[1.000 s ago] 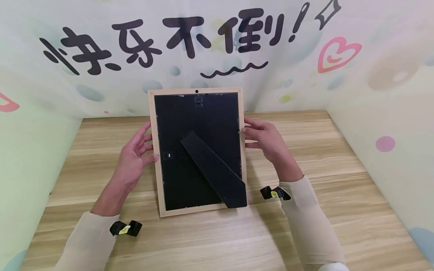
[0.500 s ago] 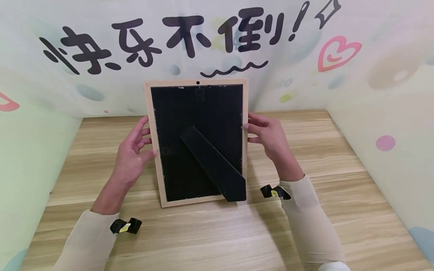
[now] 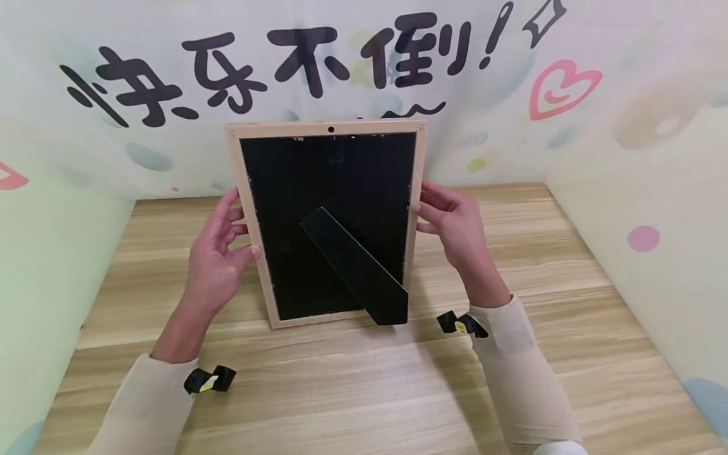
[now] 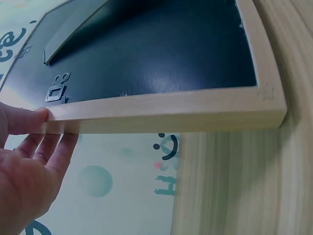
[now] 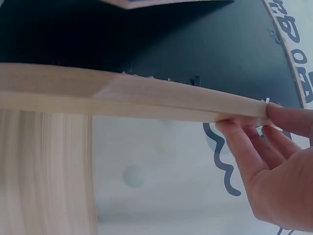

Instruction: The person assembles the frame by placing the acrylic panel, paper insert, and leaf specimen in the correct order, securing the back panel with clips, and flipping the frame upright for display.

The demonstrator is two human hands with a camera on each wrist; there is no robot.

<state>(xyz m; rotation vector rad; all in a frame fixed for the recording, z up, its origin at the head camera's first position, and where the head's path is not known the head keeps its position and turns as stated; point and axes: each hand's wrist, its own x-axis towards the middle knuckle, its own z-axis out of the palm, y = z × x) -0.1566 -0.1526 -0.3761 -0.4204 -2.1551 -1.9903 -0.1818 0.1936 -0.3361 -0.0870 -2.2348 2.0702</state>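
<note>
A picture frame (image 3: 284, 272) with a light wood border and black backing stands tilted over the table, its back toward me. The black easel leg (image 3: 358, 265) slants down across the backing to the lower right. My left hand (image 3: 216, 265) pinches the left border, thumb on the back and fingers round the far side. On the opposite border my right hand (image 3: 457, 227) grips the same way, thumb behind the edge. In the left wrist view a small metal hanger (image 4: 56, 92) shows near the left thumb. The front of the picture frame is hidden.
The wood-grain table (image 3: 352, 392) extends under both forearms. Behind it rises a printed backdrop (image 3: 489, 139) with large black characters, and pale side walls (image 3: 643, 189) close in left and right. Black straps with small cameras (image 3: 210, 380) sit at the wrists.
The picture frame's top edge has come up and toward me, so it stands more upright and looks larger. Its bottom edge has moved away from me. Both hands keep their hold.
</note>
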